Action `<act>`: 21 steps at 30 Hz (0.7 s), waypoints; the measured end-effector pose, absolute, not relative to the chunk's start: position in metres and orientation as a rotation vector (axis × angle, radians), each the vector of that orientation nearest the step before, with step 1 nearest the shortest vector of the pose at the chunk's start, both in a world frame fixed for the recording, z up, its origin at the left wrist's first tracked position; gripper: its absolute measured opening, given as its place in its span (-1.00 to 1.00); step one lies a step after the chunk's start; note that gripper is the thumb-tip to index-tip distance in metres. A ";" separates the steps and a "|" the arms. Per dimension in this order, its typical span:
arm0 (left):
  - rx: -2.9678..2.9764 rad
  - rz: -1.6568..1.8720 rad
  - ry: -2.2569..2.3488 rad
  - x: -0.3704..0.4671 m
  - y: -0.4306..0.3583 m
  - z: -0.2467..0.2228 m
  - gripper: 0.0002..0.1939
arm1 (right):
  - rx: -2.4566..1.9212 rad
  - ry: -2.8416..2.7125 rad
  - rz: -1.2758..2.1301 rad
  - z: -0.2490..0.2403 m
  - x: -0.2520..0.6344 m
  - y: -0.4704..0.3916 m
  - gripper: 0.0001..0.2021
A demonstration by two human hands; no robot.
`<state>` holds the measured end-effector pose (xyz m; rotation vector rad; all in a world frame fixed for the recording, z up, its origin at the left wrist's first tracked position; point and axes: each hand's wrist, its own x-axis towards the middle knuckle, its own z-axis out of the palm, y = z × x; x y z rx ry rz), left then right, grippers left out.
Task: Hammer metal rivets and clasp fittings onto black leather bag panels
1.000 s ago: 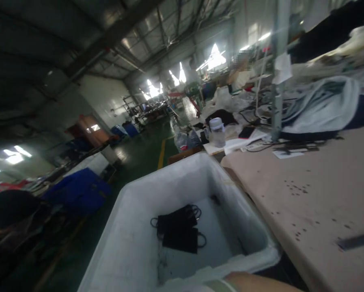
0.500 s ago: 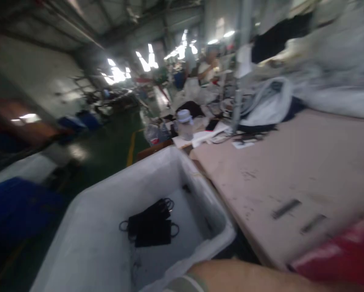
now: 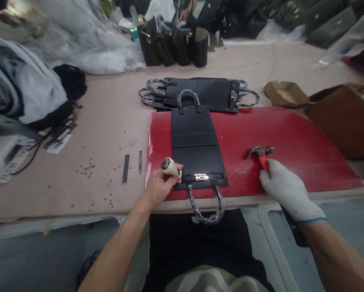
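Note:
A flat black handbag panel (image 3: 197, 158) lies on the red mat (image 3: 285, 142), with a plastic-wrapped loop handle at each end and a shiny metal clasp (image 3: 201, 177) near its front edge. My left hand (image 3: 161, 187), bare, is closed around a short white-wrapped tool (image 3: 170, 166) with a grey, round top. It is at the panel's front left corner; the tool's lower end is hidden. My right hand (image 3: 287, 188), in a white knitted glove, grips the red handle of a claw hammer (image 3: 262, 152), whose head is over the mat to the right of the panel.
More black bag panels (image 3: 206, 91) with wrapped handles lie stacked behind the mat. An open cardboard box (image 3: 346, 125) stands at the right. Two thin metal strips (image 3: 126, 168) and dark specks lie on the table (image 3: 105, 134) at left. Upright black bags (image 3: 175, 44) stand behind.
The view has swung from the white bin and aisle at the left to the tabletop. Both hands are now visible, holding the white-wrapped tool and the hammer; before, only a forearm showed.

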<state>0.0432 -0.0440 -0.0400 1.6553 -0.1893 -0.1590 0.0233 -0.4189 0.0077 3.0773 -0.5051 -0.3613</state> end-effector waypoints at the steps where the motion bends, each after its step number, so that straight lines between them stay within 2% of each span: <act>1: 1.660 -0.167 -0.189 0.044 -0.043 -0.038 -0.74 | 3.091 -0.525 -0.374 0.009 0.024 -0.417 -0.57; 6: 1.666 -0.186 -0.205 0.048 -0.042 -0.035 -0.75 | 3.126 -0.616 -0.413 0.018 0.023 -0.413 -0.55; 21: 1.877 0.053 -0.350 0.036 -0.058 -0.031 -0.85 | 3.104 -0.631 -0.382 0.008 0.023 -0.421 -0.57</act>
